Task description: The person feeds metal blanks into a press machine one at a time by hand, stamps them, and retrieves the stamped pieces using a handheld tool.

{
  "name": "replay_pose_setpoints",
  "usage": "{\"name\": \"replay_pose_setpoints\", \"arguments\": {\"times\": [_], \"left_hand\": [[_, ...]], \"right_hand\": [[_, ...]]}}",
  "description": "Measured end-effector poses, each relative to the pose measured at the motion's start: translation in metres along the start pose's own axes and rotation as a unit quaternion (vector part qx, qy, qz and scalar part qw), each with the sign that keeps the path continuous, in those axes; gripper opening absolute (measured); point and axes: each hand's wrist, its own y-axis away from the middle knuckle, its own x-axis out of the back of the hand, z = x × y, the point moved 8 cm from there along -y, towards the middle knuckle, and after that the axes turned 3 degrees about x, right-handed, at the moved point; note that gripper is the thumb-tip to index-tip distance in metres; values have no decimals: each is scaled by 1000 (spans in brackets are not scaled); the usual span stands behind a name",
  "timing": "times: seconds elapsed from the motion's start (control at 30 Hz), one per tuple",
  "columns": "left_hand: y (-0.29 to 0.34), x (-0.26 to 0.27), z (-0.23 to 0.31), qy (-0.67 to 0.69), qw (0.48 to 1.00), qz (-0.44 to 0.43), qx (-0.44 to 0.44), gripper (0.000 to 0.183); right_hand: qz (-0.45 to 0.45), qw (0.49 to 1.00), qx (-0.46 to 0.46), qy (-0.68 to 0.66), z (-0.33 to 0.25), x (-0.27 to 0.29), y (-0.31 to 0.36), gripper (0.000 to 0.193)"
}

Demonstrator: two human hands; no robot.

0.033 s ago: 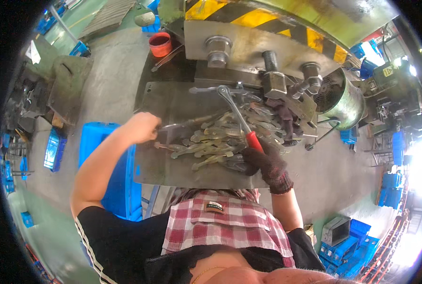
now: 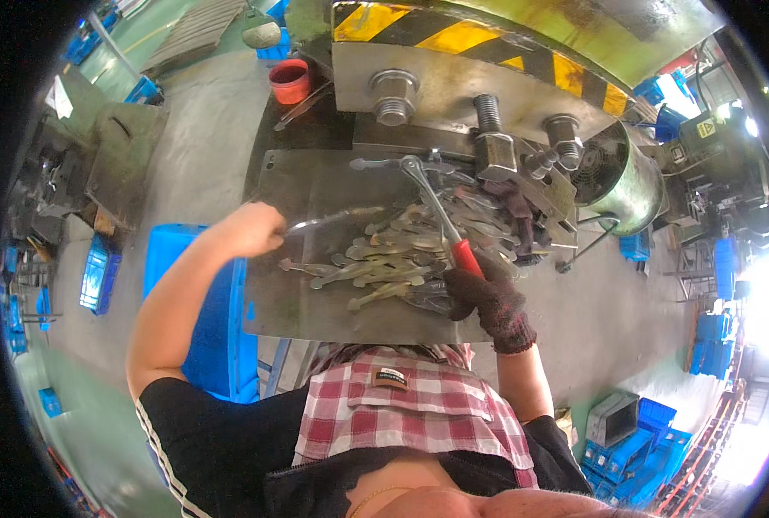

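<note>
Metal piece endwise in clamped left fingers, red-handled tool in clenched right fingers

Over my link I have a heap of parts on the worktop, a bin beside its left edge, a cup beyond its far-left corner, a fan beyond its right edge.

The bare left hand and the metal piece in its fingers have shifted slightly toward the frame's left edge.
</note>
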Motion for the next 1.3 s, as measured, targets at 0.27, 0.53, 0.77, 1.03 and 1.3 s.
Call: {"name": "replay_pose_setpoints", "arguments": {"times": [0.27, 0.53, 0.77, 1.03, 1.3], "left_hand": [[-48, 77, -1, 380, 903, 199, 4, 23], [-153, 129, 47, 355, 916, 186, 1, 32], [-132, 186, 32, 269, 769, 576, -72, 22], [-84, 114, -25, 503, 763, 403, 51, 29], [-49, 69, -2, 589, 731, 337, 72, 28]], "right_hand": [[58, 996, 28, -55, -12, 16, 2, 49], [101, 992, 24, -65, -23, 39, 1, 50], [123, 989, 76, 30, -51, 41, -36, 47], [185, 944, 127, 242, -103, 33, -79, 31], [136, 974, 19, 180, -79, 48, -84, 36]]}}
